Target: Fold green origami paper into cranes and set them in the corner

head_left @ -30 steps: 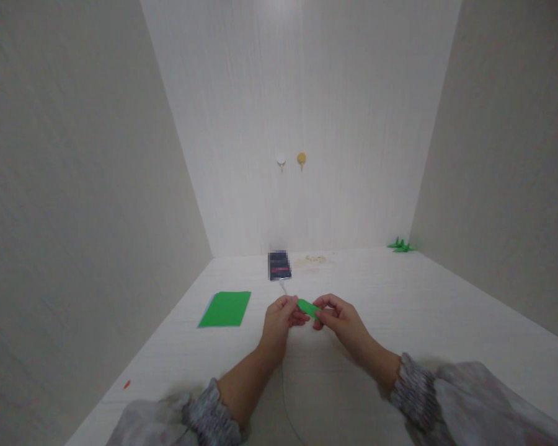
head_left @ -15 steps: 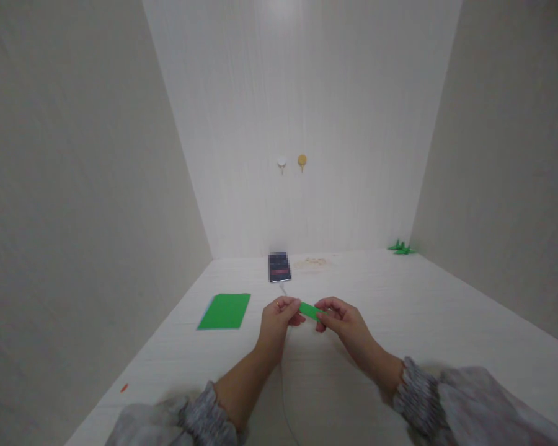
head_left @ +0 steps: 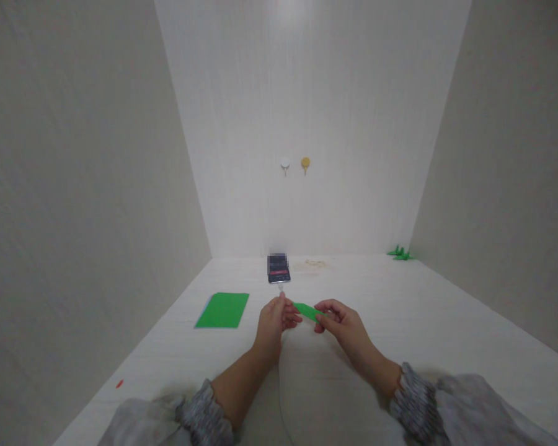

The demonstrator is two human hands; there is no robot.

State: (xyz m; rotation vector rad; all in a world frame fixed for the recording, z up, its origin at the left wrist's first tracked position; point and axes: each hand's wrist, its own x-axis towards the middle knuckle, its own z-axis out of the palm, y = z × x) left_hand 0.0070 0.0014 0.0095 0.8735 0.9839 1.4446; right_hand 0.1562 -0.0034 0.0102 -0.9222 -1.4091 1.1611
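Note:
A narrow strip of folded green paper (head_left: 305,311) with a pointed left end is held above the white table. My right hand (head_left: 337,317) pinches its right end between thumb and fingers. At the pointed end, my left hand (head_left: 279,316) has its thumb raised away from its fingers, and the paper's tip lies against or just beside those fingers. Left of my hands lies a stack of square green paper (head_left: 222,310), flat on the table.
A phone (head_left: 278,269) leans near the back wall, with a white cable (head_left: 280,390) running toward me. Small green folded paper pieces (head_left: 400,253) sit in the back right corner. An orange scrap (head_left: 119,384) lies at front left. Two hooks (head_left: 305,163) hang on the wall.
My left thumb has lifted off the green strip, and its pointed left end now shows. The right hand keeps its pinch. The view has shifted slightly.

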